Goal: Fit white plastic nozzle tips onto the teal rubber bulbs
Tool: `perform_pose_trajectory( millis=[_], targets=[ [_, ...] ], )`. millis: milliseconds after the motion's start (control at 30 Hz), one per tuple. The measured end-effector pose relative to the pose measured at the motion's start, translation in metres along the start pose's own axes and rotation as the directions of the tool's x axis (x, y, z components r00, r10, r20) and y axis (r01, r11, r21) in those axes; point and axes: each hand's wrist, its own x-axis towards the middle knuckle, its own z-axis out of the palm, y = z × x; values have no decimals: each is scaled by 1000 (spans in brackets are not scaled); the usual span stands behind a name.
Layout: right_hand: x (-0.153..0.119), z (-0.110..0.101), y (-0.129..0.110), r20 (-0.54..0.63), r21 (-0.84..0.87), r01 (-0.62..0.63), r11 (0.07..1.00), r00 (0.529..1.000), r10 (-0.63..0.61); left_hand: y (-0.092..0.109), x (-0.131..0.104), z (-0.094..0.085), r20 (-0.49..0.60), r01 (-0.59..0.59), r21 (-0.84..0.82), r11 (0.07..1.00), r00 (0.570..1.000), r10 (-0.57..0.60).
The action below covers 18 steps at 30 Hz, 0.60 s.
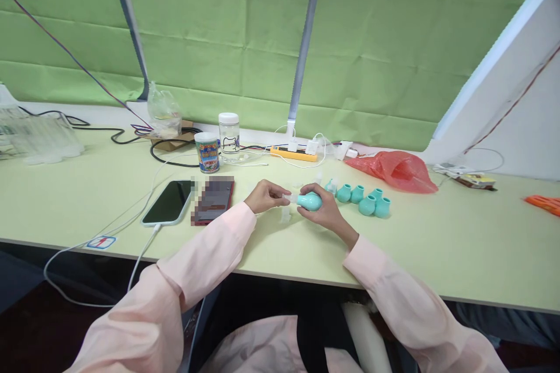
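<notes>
My right hand [326, 210] is wrapped around a turquoise rubber bulb [311, 201], its neck pointing left. From the other side my left hand [268, 196] pinches a small clear plastic nozzle [292, 200], which meets the bulb's neck; how far it sits inside I cannot tell. Below the nozzle another translucent piece [285, 215] lies on the table. To the right of my right hand stand several loose turquoise bulbs [366, 204], their open necks showing. One bulb close behind the hand [331, 186] appears to have a clear piece on it.
Left of my hands lie a charging phone [168, 203] and a second phone in a red case [214, 200]. Behind are a snack cup [207, 152], a lidded bottle [229, 137], a yellow power strip [293, 154] with cables, and a red plastic bag [396, 171]. Clear plastic bags [44, 137] sit far left.
</notes>
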Motion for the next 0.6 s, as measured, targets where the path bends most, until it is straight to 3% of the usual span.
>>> perform_pose_trajectory(
  millis=[100,200,367,600],
  targets=[
    [-1,1,2,6,-21,-23,1000,1000,23,1,-1,1,35,2,-18,1000,999,-1],
    [-2,4,5,3,34,-142,989,990,142,-1,-1,3,18,-7,-39,999,1000,8],
    [-3,8,6,141,221,-433,874,901,410,-1,-2,7,-26,-15,52,999,1000,17],
    [1,5,5,296,301,-606,736,793,532,-2,-6,11,-52,-165,258,952,981,185]
  ],
)
